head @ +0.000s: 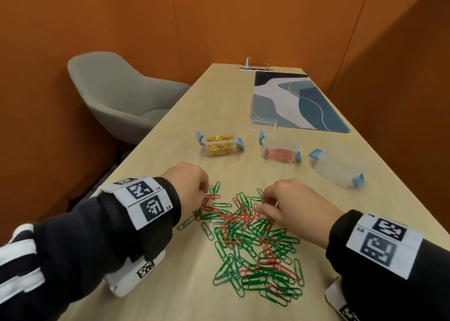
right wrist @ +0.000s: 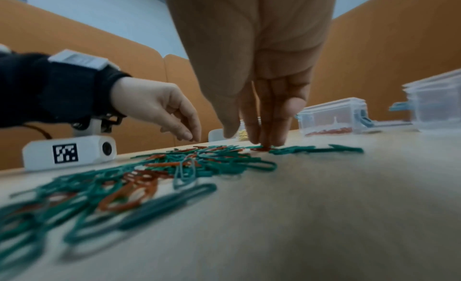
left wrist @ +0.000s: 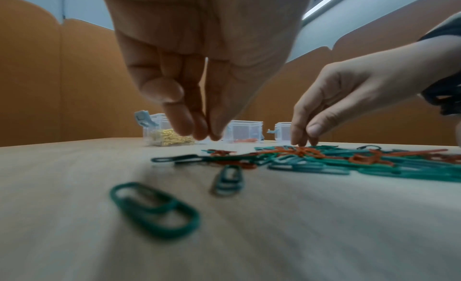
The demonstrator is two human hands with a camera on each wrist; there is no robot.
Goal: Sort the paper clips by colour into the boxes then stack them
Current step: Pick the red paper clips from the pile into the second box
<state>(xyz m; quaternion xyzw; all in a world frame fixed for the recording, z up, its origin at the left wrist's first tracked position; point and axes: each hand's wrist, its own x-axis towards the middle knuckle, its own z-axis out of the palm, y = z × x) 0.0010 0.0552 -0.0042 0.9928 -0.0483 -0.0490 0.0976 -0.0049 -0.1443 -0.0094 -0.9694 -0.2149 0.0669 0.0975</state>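
Note:
A mixed pile of green and red paper clips (head: 253, 242) lies on the wooden table in front of me. My left hand (head: 205, 194) hovers over the pile's far left edge, above some red clips (head: 210, 197). In the left wrist view its thumb and fingertips (left wrist: 192, 127) are close together just above the table, with nothing between them. My right hand (head: 261, 205) reaches down at the pile's far side. Its fingertips (right wrist: 264, 141) touch a red clip (right wrist: 262, 148), and the thumb stands apart. Behind the pile stand a clear box of gold clips (head: 220, 144) and a clear box of red clips (head: 280, 151).
A clear box with blue latches (head: 338, 172) lies on its side at the right and holds nothing. A clear lid (head: 264, 123) sits at the edge of a blue patterned mat (head: 297, 101). A grey chair (head: 117, 96) stands left of the table. Orange walls surround it.

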